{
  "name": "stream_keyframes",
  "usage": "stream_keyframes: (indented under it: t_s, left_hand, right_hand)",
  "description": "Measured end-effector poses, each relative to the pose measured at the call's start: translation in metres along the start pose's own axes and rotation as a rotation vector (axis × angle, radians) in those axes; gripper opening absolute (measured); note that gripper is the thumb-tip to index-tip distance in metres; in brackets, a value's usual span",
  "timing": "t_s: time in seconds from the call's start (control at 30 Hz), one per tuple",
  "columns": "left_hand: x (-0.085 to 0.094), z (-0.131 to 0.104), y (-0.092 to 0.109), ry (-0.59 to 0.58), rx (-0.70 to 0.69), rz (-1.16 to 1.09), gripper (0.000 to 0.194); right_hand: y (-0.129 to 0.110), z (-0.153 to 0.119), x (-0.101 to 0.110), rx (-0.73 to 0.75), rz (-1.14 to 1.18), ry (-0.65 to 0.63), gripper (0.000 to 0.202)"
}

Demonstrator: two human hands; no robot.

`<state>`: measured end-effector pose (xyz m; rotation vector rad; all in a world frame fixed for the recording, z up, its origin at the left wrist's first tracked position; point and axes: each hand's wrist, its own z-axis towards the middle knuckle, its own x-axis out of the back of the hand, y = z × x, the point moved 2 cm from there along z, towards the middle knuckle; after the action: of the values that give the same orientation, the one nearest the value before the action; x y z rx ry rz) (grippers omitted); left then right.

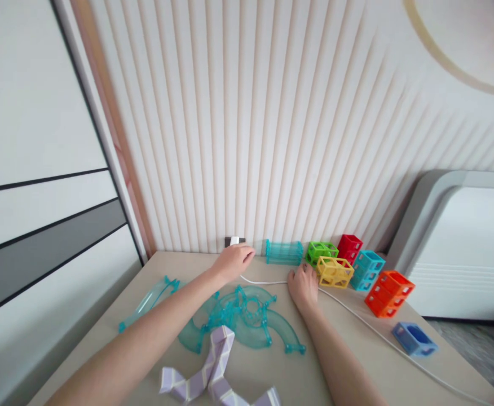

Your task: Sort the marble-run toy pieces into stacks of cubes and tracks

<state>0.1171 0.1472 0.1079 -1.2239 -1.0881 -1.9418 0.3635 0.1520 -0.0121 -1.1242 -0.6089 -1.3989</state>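
My left hand [233, 263] hovers over the back of the table, fingers curled together, and nothing shows in them. Just behind it a white plug [234, 241] sits at a dark socket on the wall. My right hand [303, 286] rests low at the table's back, its thumb apart from the bent fingers, whose tips are partly hidden. It lies against the left end of a yellow openwork block [335, 272], close to a green block [322, 251]. To its left, by the wall, lies a clear teal tube-like piece [284, 252].
Curved teal track pieces [247, 316] and a purple-white folding snake puzzle [208, 372] lie between my arms. Another teal piece [148, 301] is at left. Red [350, 248], turquoise [367, 270], orange [388, 293] and blue [415, 339] blocks stand right. A white cable [374, 330] crosses the table.
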Motion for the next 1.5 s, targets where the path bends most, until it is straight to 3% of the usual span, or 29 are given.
stream_keyframes:
  t_s: [0.1, 0.2, 0.33, 0.43, 0.53, 0.7, 0.83, 1.13, 1.5]
  left_hand:
    - [0.029, -0.053, -0.020, 0.087, -0.025, -0.047, 0.031]
    - [0.041, -0.110, -0.053, 0.291, -0.053, -0.160, 0.028]
    - [0.031, -0.168, -0.094, 0.436, -0.037, -0.084, 0.025]
    - [0.018, -0.189, -0.106, 0.543, -0.099, 0.003, 0.026]
    - [0.005, -0.196, -0.100, 0.553, -0.134, 0.037, 0.026]
    - [-0.015, -0.195, -0.086, 0.378, -0.128, 0.002, 0.025]
    - [-0.024, -0.196, -0.090, 0.296, -0.121, -0.005, 0.022]
    - [-0.028, -0.197, -0.096, 0.236, -0.114, -0.022, 0.022]
    - [-0.032, -0.195, -0.103, 0.261, -0.113, 0.050, 0.028]
  right_hand:
    - [-0.001, -0.006, 0.005, 0.078, 0.050, 0.056, 0.037]
    - [-0.003, -0.016, 0.013, 0.179, 0.128, 0.102, 0.035]
    - [-0.007, -0.041, 0.029, 0.297, 0.234, 0.124, 0.035]
    - [-0.011, -0.064, 0.044, 0.377, 0.302, 0.086, 0.036]
    - [-0.013, -0.082, 0.058, 0.471, 0.361, -0.001, 0.036]
    - [-0.010, -0.092, 0.069, 0.522, 0.519, -0.240, 0.038]
    - [-0.011, -0.093, 0.065, 0.530, 0.592, -0.391, 0.037]
    - [-0.003, -0.088, 0.046, 0.494, 0.582, -0.396, 0.036]
    - [-0.008, -0.091, 0.065, 0.489, 0.525, -0.464, 0.029]
